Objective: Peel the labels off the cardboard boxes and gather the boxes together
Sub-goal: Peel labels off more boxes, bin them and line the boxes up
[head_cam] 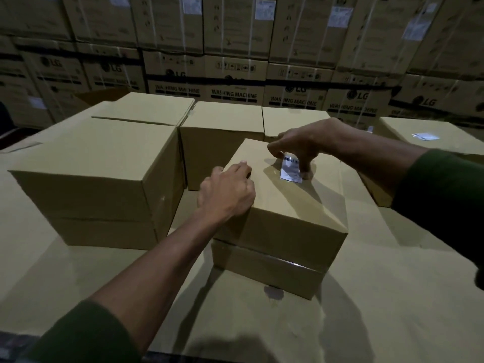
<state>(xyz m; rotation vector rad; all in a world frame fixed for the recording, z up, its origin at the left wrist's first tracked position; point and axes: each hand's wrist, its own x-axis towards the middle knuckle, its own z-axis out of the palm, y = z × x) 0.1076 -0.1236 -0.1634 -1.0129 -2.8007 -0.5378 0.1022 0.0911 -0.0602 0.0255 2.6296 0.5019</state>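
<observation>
Two hands on one box (pixel 282 203), the near centre one, sitting on a second carton (pixel 267 268) with a shiny tape band. Right hand (pixel 298 145) pinches the label (pixel 290 170) between thumb and fingers; its upper end is lifted off the box top, lower edge looks still stuck. Left hand (pixel 226 191) is curled over the box's left top edge, gripping it to brace.

Risks, my read:
- Label tears partway if pulled fast or straight up; a low, slow pull looks safer. Half a label left behind means picking at scraps.
- Adhesive may strip the cardboard's top ply and leave a scar.
- Box is only stacked on the carton below. If the left hand's brace slips, the pull could skid or tip it toward the right.
- Peeled label sticking to fingers, then dropped back on a box.

Other boxes: big one (pixel 91 176) to the left, two more (pixel 222 121) behind, touching each other. Far-right box (pixel 432 134) has a label (pixel 425 136) on it, so more peeling remains. Grouping is partial: the right one sits apart.

Surface: flat brown cardboard sheeting (pixel 392 284), not a desk; a pale scuff or sticker remnant (pixel 273 293) just in front of the lower carton.

Room: dim warehouse, back wall of strapped washing-machine cartons (pixel 233 82) with white labels. Green sleeves (pixel 442 195) on both arms.
</observation>
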